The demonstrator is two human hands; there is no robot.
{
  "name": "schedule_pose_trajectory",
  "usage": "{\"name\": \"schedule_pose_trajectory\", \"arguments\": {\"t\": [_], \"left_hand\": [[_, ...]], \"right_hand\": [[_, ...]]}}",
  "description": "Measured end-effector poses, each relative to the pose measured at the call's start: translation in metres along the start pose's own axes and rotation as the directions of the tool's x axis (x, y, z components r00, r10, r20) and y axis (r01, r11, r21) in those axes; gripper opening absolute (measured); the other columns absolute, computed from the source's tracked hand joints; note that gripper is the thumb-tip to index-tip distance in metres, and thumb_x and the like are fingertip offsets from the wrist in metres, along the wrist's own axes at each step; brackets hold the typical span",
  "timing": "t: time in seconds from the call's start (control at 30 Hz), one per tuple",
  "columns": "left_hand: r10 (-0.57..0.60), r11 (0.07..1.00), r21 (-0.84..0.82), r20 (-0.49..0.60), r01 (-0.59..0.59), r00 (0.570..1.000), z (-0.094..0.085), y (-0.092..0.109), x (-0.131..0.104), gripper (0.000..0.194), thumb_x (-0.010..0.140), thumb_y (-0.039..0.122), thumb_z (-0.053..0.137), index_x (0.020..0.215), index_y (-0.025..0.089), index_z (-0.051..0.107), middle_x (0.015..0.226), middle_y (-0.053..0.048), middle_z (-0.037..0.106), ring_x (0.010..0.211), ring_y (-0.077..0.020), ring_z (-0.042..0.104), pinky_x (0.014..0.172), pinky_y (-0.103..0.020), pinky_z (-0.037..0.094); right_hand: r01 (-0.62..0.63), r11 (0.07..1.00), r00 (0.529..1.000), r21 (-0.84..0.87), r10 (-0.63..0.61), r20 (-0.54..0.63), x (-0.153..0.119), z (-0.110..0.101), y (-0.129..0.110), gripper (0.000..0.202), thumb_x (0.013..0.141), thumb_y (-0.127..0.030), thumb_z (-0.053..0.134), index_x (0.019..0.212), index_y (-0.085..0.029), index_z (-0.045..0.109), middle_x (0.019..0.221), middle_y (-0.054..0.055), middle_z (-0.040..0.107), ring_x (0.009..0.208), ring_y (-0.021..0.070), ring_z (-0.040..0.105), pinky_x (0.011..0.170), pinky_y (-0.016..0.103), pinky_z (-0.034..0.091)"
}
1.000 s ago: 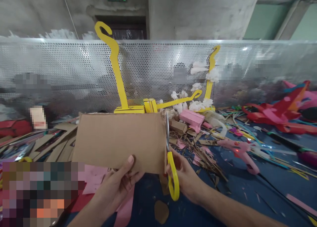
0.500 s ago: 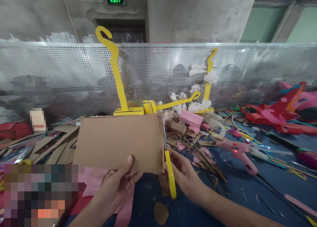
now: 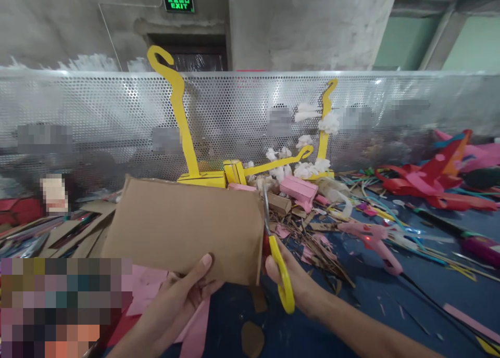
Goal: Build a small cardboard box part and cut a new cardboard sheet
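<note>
The cardboard (image 3: 183, 228) sits up off the bench (image 3: 390, 306), held flat toward the camera. It looks light and stiff, likely to crease if bent, so the lower edge is the sensible place to grip. The left hand (image 3: 183, 290) pinches that lower edge, thumb on the front, fingers behind. At the sheet's right edge run the scissors (image 3: 275, 243), blades upright along it. The right hand (image 3: 292, 285) is closed through the yellow handles. A pink glue gun (image 3: 375, 238) lies farther right.
</note>
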State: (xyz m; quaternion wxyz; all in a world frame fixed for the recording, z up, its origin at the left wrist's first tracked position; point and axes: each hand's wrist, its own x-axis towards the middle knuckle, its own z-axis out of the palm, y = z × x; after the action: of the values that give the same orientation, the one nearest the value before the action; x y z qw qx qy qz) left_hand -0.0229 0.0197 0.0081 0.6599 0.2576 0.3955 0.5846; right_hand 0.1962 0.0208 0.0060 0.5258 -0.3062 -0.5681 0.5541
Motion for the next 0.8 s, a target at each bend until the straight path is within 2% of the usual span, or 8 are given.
{"name": "schedule_pose_trajectory", "arguments": {"t": [0.1, 0.2, 0.3, 0.43, 0.5, 0.6, 0.7, 0.8], "left_hand": [[-0.010, 1.000, 0.021, 0.025, 0.010, 1.000, -0.002, -0.002, 0.002, 0.028, 0.064, 0.014, 0.089, 0.085, 0.015, 0.070, 0.079, -0.003, 0.075, 0.064, -0.0145, 0.072, 0.071, -0.031, 0.067], [0.006, 1.000, 0.006, 0.027, -0.006, 1.000, -0.003, -0.002, 0.001, 0.030, 0.063, 0.012, 0.090, 0.085, 0.015, 0.070, 0.081, -0.003, 0.076, 0.065, -0.0156, 0.073, 0.069, -0.031, 0.067], [0.017, 1.000, 0.006, 0.037, -0.017, 0.999, -0.001, -0.001, 0.000, 0.033, 0.062, 0.011, 0.090, 0.088, 0.015, 0.070, 0.087, -0.005, 0.077, 0.072, -0.0191, 0.075, 0.072, -0.034, 0.067], [-0.021, 0.999, 0.028, -0.018, 0.021, 1.000, 0.002, -0.002, -0.002, 0.039, 0.060, 0.010, 0.091, 0.093, 0.012, 0.071, 0.091, -0.008, 0.077, 0.071, -0.0192, 0.074, 0.070, -0.035, 0.067], [-0.037, 0.999, 0.030, -0.050, 0.039, 0.998, 0.004, -0.003, -0.003, 0.039, 0.058, 0.011, 0.092, 0.090, 0.012, 0.070, 0.083, -0.005, 0.076, 0.063, -0.0170, 0.072, 0.065, -0.033, 0.067], [-0.041, 0.999, 0.001, -0.055, 0.041, 0.998, 0.006, -0.003, -0.004, 0.037, 0.055, 0.012, 0.093, 0.083, 0.013, 0.068, 0.071, 0.000, 0.072, 0.053, -0.0129, 0.067, 0.061, -0.033, 0.067], [-0.055, 0.998, -0.017, -0.065, 0.054, 0.996, 0.006, -0.002, -0.005, 0.041, 0.050, 0.013, 0.095, 0.081, 0.014, 0.068, 0.069, 0.002, 0.071, 0.051, -0.0126, 0.066, 0.058, -0.034, 0.068], [-0.071, 0.997, -0.023, -0.073, 0.069, 0.995, 0.005, -0.003, -0.004, 0.040, 0.048, 0.014, 0.096, 0.076, 0.013, 0.068, 0.065, 0.003, 0.068, 0.048, -0.0107, 0.063, 0.055, -0.033, 0.067]], "right_hand": [[-0.020, 1.000, 1.000, 0.002, 0.020, 0.011, 0.001, -0.002, -0.006, 0.053, 0.069, -0.063, 0.080, 0.106, -0.033, 0.057, 0.092, 0.000, 0.061, 0.082, 0.0180, 0.059, 0.084, 0.031, 0.050], [0.001, 1.000, 0.996, -0.015, -0.002, -0.087, 0.006, -0.005, -0.002, 0.054, 0.063, -0.064, 0.083, 0.097, -0.029, 0.058, 0.089, 0.001, 0.060, 0.080, 0.0181, 0.058, 0.080, 0.030, 0.050], [-0.002, 1.000, 0.984, -0.030, -0.003, -0.178, 0.011, -0.007, 0.007, 0.051, 0.067, -0.065, 0.080, 0.087, -0.024, 0.057, 0.082, 0.000, 0.058, 0.074, 0.0161, 0.054, 0.072, 0.028, 0.050], [0.011, 1.000, 0.985, -0.007, -0.012, -0.171, 0.012, -0.005, 0.013, 0.056, 0.064, -0.067, 0.080, 0.075, -0.022, 0.049, 0.069, -0.004, 0.048, 0.059, 0.0110, 0.044, 0.053, 0.022, 0.042], [0.009, 1.000, 0.987, 0.013, -0.007, -0.160, 0.011, -0.003, 0.013, 0.057, 0.063, -0.068, 0.080, 0.073, -0.022, 0.048, 0.064, -0.006, 0.044, 0.053, 0.0087, 0.039, 0.047, 0.021, 0.038], [-0.017, 0.999, 0.988, 0.030, 0.022, -0.154, 0.010, 0.000, 0.011, 0.058, 0.060, -0.067, 0.082, 0.072, -0.021, 0.049, 0.062, -0.007, 0.043, 0.050, 0.0076, 0.037, 0.045, 0.021, 0.037], [-0.033, 0.999, 0.982, 0.024, 0.037, -0.185, 0.007, 0.001, 0.007, 0.060, 0.055, -0.068, 0.084, 0.071, -0.021, 0.050, 0.064, -0.005, 0.046, 0.053, 0.0086, 0.041, 0.046, 0.021, 0.038], [-0.031, 0.999, 0.982, 0.037, 0.037, -0.185, 0.004, 0.002, 0.006, 0.062, 0.057, -0.072, 0.081, 0.069, -0.021, 0.048, 0.062, -0.005, 0.046, 0.051, 0.0084, 0.041, 0.045, 0.021, 0.038]]}}
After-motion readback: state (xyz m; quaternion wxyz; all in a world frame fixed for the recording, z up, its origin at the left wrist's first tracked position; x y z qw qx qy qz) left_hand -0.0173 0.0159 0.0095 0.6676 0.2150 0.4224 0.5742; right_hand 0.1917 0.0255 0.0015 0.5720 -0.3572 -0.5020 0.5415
